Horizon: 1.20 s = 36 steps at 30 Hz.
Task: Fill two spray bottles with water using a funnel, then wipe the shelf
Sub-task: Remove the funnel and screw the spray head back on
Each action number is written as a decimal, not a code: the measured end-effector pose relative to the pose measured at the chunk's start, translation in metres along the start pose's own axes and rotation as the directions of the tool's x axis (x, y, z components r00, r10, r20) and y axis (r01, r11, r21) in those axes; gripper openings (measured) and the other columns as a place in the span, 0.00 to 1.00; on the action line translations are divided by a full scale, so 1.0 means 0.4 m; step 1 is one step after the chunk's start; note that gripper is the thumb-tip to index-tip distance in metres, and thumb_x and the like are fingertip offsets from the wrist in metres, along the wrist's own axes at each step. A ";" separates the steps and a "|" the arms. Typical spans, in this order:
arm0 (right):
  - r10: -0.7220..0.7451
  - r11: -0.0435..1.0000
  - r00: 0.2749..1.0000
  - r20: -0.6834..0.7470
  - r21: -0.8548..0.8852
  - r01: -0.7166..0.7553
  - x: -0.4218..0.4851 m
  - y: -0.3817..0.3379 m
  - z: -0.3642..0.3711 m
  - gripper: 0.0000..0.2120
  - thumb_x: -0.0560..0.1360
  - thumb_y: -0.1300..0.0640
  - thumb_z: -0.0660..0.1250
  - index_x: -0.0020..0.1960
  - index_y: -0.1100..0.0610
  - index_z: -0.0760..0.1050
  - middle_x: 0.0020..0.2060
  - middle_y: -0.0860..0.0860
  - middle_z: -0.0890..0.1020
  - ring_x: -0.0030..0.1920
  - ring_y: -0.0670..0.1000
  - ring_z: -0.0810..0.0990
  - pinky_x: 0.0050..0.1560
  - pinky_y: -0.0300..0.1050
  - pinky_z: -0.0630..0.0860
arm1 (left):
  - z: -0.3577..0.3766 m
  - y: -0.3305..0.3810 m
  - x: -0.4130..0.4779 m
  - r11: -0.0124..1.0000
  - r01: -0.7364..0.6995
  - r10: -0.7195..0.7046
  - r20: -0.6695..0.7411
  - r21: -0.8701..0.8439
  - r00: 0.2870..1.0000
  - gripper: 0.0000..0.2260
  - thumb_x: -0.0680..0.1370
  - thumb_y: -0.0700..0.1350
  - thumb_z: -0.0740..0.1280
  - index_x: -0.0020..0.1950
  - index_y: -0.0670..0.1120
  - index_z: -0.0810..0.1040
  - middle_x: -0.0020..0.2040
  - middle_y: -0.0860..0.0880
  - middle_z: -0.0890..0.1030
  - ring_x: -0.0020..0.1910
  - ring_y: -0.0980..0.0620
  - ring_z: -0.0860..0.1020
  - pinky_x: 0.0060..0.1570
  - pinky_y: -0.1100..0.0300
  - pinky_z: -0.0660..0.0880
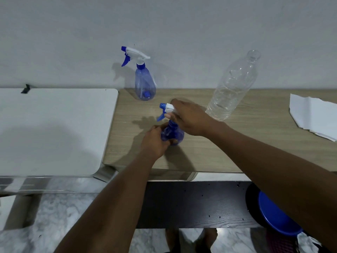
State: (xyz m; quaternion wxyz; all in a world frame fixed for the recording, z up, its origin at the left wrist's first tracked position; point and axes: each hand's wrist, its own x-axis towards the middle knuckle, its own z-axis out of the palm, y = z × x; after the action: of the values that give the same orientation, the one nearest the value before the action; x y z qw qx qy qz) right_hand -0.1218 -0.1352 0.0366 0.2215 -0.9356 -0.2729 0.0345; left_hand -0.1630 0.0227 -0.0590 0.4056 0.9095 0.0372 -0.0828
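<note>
On the wooden bench (264, 114), our left hand (155, 141) grips the translucent blue spray bottle (173, 133) by its body; our right hand (189, 119) clasps its white-and-blue trigger head (166, 107).

Surface (255, 143) bare btwn water bottle (229, 88) & paper stack (313, 117). Far spray bottle (145, 83) stands by wall. Left hand (155, 141), right hand (189, 119) w/ near spray bottle (173, 135) block centre.
</note>
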 end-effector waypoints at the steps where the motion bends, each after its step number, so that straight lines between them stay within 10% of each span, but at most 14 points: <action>1: -0.010 1.000 0.999 0.046 -0.003 0.010 -0.002 -0.001 0.001 0.13 0.80 0.51 0.65 0.56 0.58 0.66 0.47 0.54 0.76 0.43 0.55 0.74 0.39 0.48 0.69 | 0.002 -0.004 0.002 1.000 -0.001 0.001 -0.003 -0.006 1.000 0.32 0.68 0.54 0.79 0.69 0.55 0.74 0.63 0.51 0.78 0.57 0.50 0.79 0.59 0.50 0.77; 7: -0.018 0.999 0.987 0.159 -0.039 0.024 -0.007 -0.003 0.009 0.23 0.71 0.66 0.68 0.64 0.60 0.65 0.56 0.57 0.73 0.43 0.54 0.72 0.39 0.46 0.67 | 0.006 -0.011 0.008 0.999 -0.003 0.003 -0.003 0.045 1.000 0.33 0.68 0.55 0.79 0.71 0.57 0.72 0.62 0.52 0.78 0.57 0.50 0.79 0.54 0.58 0.74; 17: 0.002 0.984 0.999 -0.047 -0.179 -0.010 -0.001 -0.009 0.048 0.23 0.74 0.49 0.72 0.59 0.61 0.66 0.52 0.58 0.77 0.46 0.59 0.76 0.42 0.51 0.73 | 0.011 -0.010 0.003 0.999 0.026 -0.025 -0.044 0.022 0.999 0.27 0.68 0.53 0.80 0.63 0.50 0.77 0.57 0.49 0.81 0.54 0.48 0.80 0.54 0.53 0.76; 36: 0.033 0.990 0.989 -0.141 -0.134 -0.052 -0.033 -0.012 0.061 0.24 0.73 0.48 0.71 0.59 0.62 0.68 0.50 0.57 0.77 0.46 0.59 0.74 0.43 0.53 0.71 | 0.017 -0.008 -0.010 0.998 -0.004 0.007 -0.044 0.063 0.999 0.21 0.70 0.51 0.77 0.61 0.48 0.78 0.55 0.49 0.80 0.52 0.48 0.80 0.53 0.51 0.77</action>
State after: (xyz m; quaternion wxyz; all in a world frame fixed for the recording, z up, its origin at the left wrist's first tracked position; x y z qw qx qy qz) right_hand -0.1400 -0.1287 0.0159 0.1743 -0.9543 -0.2385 -0.0448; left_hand -0.1681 0.0199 -0.0650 0.3762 0.9235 0.0410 -0.0630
